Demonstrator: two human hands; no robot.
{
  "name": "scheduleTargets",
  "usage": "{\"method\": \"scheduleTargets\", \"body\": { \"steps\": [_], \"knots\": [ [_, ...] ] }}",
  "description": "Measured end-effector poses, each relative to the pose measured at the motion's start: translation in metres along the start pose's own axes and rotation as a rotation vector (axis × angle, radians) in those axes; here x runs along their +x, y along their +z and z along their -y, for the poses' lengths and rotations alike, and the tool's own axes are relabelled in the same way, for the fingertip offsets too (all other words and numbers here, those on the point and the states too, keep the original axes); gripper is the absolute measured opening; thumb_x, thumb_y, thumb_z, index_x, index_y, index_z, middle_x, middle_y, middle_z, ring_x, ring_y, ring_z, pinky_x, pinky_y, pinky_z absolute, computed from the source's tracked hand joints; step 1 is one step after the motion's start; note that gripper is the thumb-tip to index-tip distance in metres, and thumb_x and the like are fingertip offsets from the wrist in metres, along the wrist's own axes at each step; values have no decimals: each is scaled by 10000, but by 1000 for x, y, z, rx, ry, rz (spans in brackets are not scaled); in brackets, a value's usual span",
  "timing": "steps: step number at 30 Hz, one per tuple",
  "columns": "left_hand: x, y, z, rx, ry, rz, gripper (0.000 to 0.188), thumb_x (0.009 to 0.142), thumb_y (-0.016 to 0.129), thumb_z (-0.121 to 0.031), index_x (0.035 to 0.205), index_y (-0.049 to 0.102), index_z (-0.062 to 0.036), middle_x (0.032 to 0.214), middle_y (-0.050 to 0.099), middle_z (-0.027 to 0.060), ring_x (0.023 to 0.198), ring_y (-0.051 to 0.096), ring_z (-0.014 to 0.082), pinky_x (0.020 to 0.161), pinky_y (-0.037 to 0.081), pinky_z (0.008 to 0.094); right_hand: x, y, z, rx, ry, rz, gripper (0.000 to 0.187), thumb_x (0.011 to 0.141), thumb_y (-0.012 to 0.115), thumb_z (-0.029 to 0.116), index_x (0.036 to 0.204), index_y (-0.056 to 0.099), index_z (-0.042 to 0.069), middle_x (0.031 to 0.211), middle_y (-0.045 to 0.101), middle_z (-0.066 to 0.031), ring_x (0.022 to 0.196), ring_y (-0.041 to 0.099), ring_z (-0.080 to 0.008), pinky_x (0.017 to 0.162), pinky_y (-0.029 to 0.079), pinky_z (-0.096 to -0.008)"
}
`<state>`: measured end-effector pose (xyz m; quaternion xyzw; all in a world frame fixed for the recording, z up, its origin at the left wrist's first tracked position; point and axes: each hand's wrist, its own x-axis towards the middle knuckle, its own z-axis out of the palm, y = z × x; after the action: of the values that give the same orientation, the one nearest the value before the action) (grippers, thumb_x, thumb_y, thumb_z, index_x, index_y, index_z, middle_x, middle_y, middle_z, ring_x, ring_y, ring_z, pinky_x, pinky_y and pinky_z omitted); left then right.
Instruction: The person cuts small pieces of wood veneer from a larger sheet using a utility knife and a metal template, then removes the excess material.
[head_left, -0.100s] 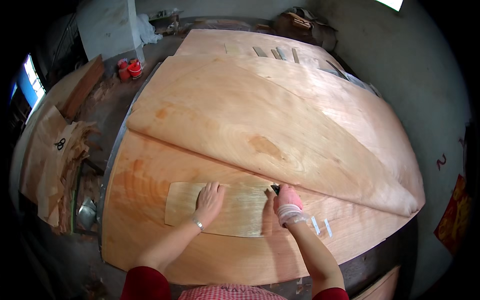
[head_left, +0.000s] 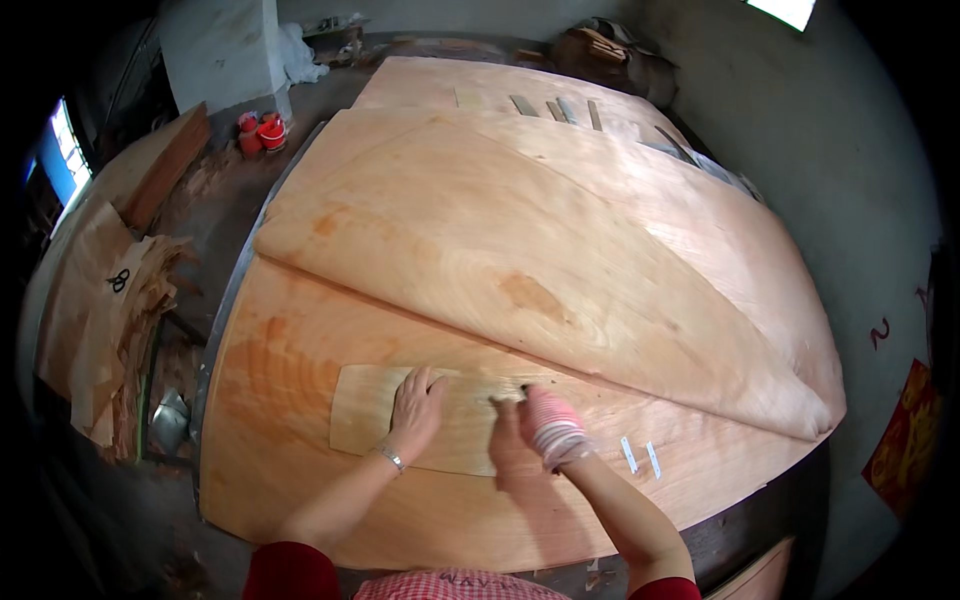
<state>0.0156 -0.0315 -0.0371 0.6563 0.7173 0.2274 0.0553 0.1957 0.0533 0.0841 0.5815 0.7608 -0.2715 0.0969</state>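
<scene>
Note a small, yellowish, roughly rectangular piece of thin wood veneer (head_left: 365, 410) lying flat on a broad, orange-brown wooden sheet (head_left: 265, 470), near the rounded fold of a large, pale tan veneer sheet (head_left: 450, 250). Appears held down by the bare left hand (head_left: 415, 412), with fingers laid along the surface and wrapped around nothing. Clamped, in the right grip, a hand in a pink-and-white glove (head_left: 551, 423), on a small black tool (head_left: 523, 387) near the small piece's right end; too blurred to tell its exact kind.

Likely very light, stiff enough to lie level, yet springy, and prone to split along the grain or slide over the smooth wood beneath. Best steadied with a spread palm well in from the edges, fingers clear of the tool. For lifting, better taken by two opposite edges than pinched at one brittle corner.
</scene>
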Motion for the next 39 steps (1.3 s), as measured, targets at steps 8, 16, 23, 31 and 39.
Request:
{"method": "scheduleTargets", "body": {
  "steps": [8, 16, 23, 31, 39],
  "knots": [
    [26, 6, 19, 27, 53, -122, 324, 845, 451, -42, 1147, 491, 67, 1272, 465, 225, 1200, 430, 346, 1002, 363, 408, 50, 55, 59, -152, -57, 172, 293, 851, 505, 213, 1012, 641, 10, 969, 645, -248, 935, 631, -392, 759, 512, -468],
    [21, 13, -15, -603, -9, -100, 367, 857, 458, -49, 1199, 461, 83, 1201, 513, 249, 1156, 460, 382, 984, 380, 417, 25, 31, 21, -261, -208, 279, 301, 877, 482, 269, 1012, 590, 23, 949, 657, -211, 892, 640, -375, 759, 495, -465],
    [7, 25, -32, -241, 264, -2, 423, 813, 440, -17, 1217, 456, 108, 1272, 461, 275, 1237, 403, 371, 1062, 324, 400, 79, -14, -33, -789, -582, 334, 248, 856, 513, 177, 1093, 574, 139, 937, 674, -116, 866, 661, -298, 668, 520, -414],
    [1, 35, -28, -171, 287, -46, 377, 848, 429, -17, 1204, 471, 103, 1276, 469, 242, 1240, 405, 357, 1049, 345, 406, 90, -40, -16, -791, -492, 227, 222, 812, 556, 159, 1023, 625, 174, 940, 675, -48, 873, 661, -273, 651, 528, -406],
    [2, 30, -30, -92, 320, -10, 373, 859, 433, -41, 1192, 473, 122, 1253, 486, 244, 1186, 453, 365, 1030, 360, 413, 111, -3, 71, -885, -800, 330, 219, 818, 560, 231, 1018, 614, 160, 906, 673, -76, 852, 656, -287, 679, 519, -410]
  ]
}}
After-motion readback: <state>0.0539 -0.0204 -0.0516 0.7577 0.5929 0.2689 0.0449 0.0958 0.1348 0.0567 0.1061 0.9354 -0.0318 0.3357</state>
